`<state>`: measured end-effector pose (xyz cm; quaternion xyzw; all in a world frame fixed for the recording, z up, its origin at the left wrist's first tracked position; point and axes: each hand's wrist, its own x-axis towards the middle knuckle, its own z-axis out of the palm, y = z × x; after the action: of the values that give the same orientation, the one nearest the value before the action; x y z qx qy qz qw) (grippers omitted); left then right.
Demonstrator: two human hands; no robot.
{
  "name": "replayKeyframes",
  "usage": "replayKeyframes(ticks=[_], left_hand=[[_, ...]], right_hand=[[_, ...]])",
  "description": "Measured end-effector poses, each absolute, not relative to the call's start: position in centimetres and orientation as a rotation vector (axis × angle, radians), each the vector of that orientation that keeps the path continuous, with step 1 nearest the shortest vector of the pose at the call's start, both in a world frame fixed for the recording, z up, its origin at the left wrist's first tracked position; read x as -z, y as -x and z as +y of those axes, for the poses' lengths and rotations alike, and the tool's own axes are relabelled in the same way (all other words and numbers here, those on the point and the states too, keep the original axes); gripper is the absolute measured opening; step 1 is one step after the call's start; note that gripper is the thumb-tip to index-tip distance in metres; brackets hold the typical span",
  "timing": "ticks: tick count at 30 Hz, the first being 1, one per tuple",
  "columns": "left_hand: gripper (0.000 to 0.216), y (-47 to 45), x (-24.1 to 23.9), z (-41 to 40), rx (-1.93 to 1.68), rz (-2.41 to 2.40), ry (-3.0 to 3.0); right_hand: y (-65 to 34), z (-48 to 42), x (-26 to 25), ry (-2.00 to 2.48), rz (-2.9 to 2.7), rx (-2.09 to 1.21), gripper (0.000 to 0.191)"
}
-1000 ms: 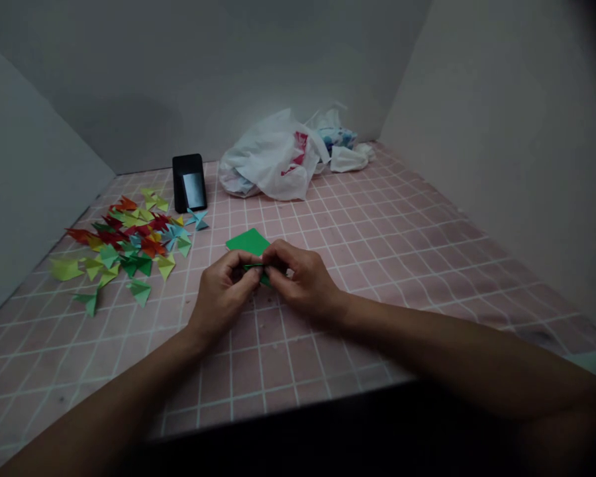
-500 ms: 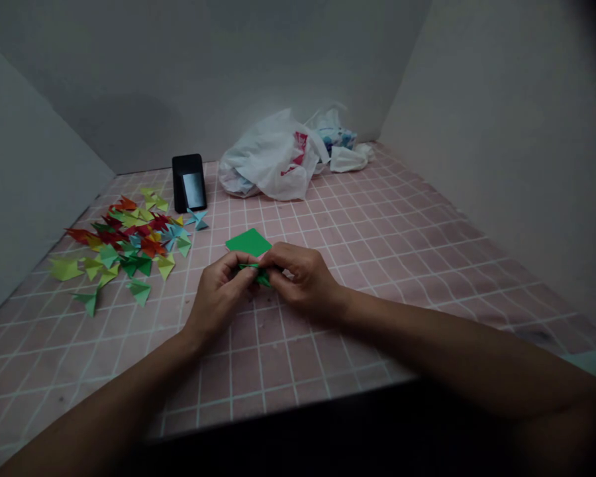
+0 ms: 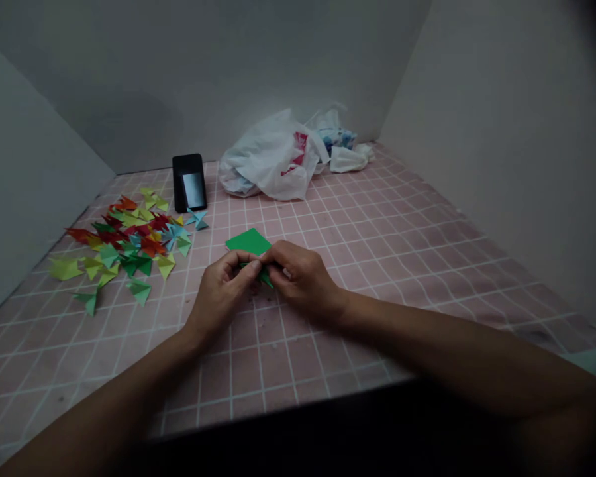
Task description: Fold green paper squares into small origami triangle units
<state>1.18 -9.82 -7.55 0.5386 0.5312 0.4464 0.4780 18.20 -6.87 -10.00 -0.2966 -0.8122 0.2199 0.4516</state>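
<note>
Both my hands meet at the middle of the pink checked table [image 3: 377, 252]. My left hand [image 3: 222, 291] and my right hand [image 3: 300, 275] pinch a small folded piece of green paper [image 3: 263, 274] between their fingertips, just above the tabletop. Most of that piece is hidden by my fingers. Directly behind my hands lies a small stack of flat green paper squares [image 3: 248, 241].
A heap of folded paper pieces [image 3: 124, 242] in red, yellow, green and blue spreads over the left of the table. A black phone [image 3: 189, 182] stands propped at the back. White plastic bags [image 3: 278, 156] lie against the back wall. Grey walls enclose three sides.
My fingers have shifted slightly on the green piece, and it has turned a little between them. Nothing else has moved.
</note>
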Motion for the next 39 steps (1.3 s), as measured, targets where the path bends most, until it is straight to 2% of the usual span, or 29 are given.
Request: replayKeyframes(ticks=[7, 19, 23, 30, 39], left_hand=[[0.021, -1.1, 7.7, -9.6, -1.113, 1.360, -1.339], [0.011, -0.8, 8.1, -9.7, -1.204, 1.485, -1.612], [0.013, -0.9, 8.1, -9.8, -1.180, 1.507, -1.677], [0.014, -0.8, 8.2, -9.9, -1.169, 1.506, -1.733], [0.012, -0.8, 8.2, -9.9, -1.150, 1.472, -1.801]], right_hand=[[-18.0, -7.1, 9.9, 0.754, -1.998, -0.604, 0.014], [-18.1, -7.2, 8.9, 0.847, -1.897, -0.976, 0.011], [-17.9, -6.9, 9.6, 0.916, -1.896, -0.903, 0.007], [-17.9, -6.6, 10.2, 0.901, -1.978, -0.690, 0.013], [-18.1, -6.5, 10.4, 0.864, -2.102, -0.596, 0.011]])
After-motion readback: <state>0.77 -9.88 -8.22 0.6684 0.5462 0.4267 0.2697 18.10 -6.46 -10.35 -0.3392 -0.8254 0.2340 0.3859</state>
